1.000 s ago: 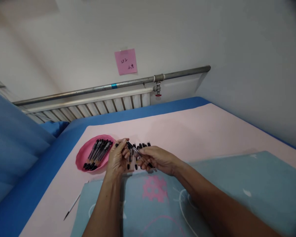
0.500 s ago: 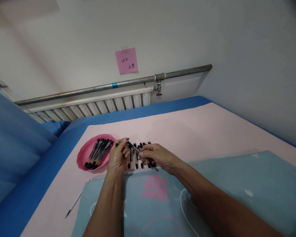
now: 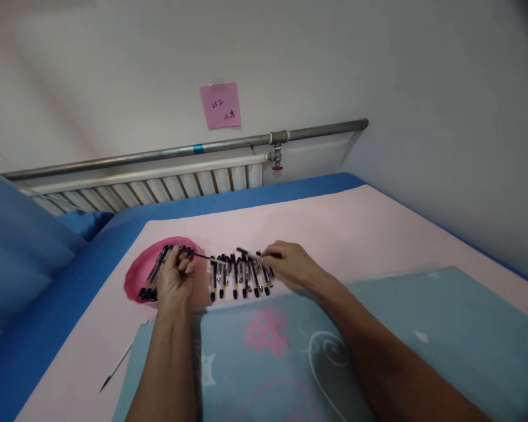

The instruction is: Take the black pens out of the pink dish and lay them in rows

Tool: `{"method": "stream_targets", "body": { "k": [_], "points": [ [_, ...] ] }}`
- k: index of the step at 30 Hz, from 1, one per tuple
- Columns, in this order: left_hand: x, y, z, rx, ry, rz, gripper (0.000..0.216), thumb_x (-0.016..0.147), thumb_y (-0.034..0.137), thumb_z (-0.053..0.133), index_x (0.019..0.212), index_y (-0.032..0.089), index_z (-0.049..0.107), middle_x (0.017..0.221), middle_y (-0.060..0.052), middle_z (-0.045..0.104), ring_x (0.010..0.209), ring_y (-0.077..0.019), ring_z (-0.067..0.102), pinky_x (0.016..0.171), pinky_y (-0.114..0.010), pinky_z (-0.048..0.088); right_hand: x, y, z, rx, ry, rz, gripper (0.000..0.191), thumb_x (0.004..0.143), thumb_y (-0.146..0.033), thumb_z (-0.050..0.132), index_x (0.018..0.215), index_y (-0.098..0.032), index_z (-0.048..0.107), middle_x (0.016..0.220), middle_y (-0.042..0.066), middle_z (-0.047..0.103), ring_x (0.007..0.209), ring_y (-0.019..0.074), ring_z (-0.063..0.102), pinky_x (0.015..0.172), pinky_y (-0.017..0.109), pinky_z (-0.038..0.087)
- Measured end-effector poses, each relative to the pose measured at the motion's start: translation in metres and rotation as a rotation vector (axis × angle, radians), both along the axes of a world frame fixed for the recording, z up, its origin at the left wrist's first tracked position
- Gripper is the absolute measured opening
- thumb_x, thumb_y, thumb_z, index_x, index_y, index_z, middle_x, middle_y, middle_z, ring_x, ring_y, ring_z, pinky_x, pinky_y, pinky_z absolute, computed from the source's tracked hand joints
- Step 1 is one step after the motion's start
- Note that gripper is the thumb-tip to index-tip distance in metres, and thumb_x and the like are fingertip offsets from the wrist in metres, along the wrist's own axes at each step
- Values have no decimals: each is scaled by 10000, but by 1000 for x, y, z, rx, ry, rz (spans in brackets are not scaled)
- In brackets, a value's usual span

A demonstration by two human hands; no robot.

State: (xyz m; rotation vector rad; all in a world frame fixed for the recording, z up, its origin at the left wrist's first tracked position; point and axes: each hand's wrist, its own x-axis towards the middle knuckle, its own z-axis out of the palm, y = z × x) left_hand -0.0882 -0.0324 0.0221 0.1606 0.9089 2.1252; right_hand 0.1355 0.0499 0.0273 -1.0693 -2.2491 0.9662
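Note:
My left hand [image 3: 176, 272] is closed over the right side of the pink basket [image 3: 134, 269]. From its pinched fingers a thin pen refill [image 3: 202, 256], dark with a pale far end, points right. Black-capped pens [image 3: 148, 284] lie in the basket, partly hidden by that hand. My right hand [image 3: 288, 262] pinches a clear pen barrel [image 3: 249, 254] with a dark end, held tilted above the row. Between the hands, several pens and loose clear parts [image 3: 235, 278] lie side by side on the pink sheet.
A pale stick with a dark tip [image 3: 117, 368] lies at the lower left on the pink sheet [image 3: 317, 214]. A blue-green patterned cloth [image 3: 229, 346] covers the front. Behind stand a radiator [image 3: 180, 184] and a metal pipe [image 3: 158, 156]; a blue curtain [image 3: 13, 252] hangs left.
My hands have drawn apart, the left one moving left over the basket with the refill, the right one keeping the barrel. More of the pen row shows, and the view has shifted slightly.

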Motion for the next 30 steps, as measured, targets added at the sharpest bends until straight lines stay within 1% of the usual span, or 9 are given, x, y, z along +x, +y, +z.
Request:
{"method": "stream_targets", "body": {
  "k": [2,5,7,9,12,16,18,22,30],
  "points": [
    [1,0,0,-11,-20,-30,159,701,87,616,635,130,478,503,69,418,345,4,292,311,-125,224,6,9,-2,26,-93,-114,148,718,-259,551,699,-177,672,734,39,637,708,148,538,624,236,355],
    [10,2,1,-32,-28,-97,120,697,78,605,644,117,504,520,54,450,346,7,295,306,-120,219,11,15,-9,-89,-194,-191,138,702,-235,545,664,-160,654,619,43,614,587,139,529,534,234,332],
    [17,3,1,-50,-19,-144,103,678,77,617,653,109,523,518,53,447,344,7,298,300,-118,207,10,16,-16,-161,-247,-192,145,701,-211,520,663,-150,646,557,43,593,493,130,509,488,235,319],
    [22,4,1,-70,-1,-185,94,658,89,638,676,100,547,517,57,437,343,9,304,295,-117,195,8,16,-22,-163,-301,-179,149,694,-192,507,656,-144,643,540,52,587,462,131,499,474,241,313],
    [26,5,0,-91,19,-227,112,640,110,661,702,89,569,521,63,424,342,12,306,292,-115,187,5,16,-26,-99,-341,-158,125,664,-171,524,624,-138,638,588,77,607,534,148,521,505,247,319],
    [26,6,-1,-109,28,-239,123,639,127,667,716,82,582,517,61,424,345,10,308,294,-116,192,2,15,-24,-78,-356,-135,128,675,-207,544,627,-137,641,604,83,611,567,148,524,519,243,321],
    [25,6,-2,-112,32,-239,124,639,131,667,718,81,585,516,59,429,347,8,308,297,-117,199,2,14,-23,-109,-368,-128,142,694,-218,538,646,-135,643,570,71,599,539,135,518,508,232,322],
    [26,6,-3,-112,37,-255,130,626,127,674,710,82,587,510,58,430,350,6,306,300,-117,197,1,13,-25,-217,-388,-134,150,695,-165,508,742,-130,646,524,35,588,438,105,494,455,206,317],
    [29,6,-3,-130,65,-272,121,631,139,673,700,88,587,507,55,433,345,6,293,298,-119,196,0,11,-32,-311,-356,-148,212,703,-136,475,877,-141,597,558,31,609,373,103,493,377,187,314]
  ]
}}
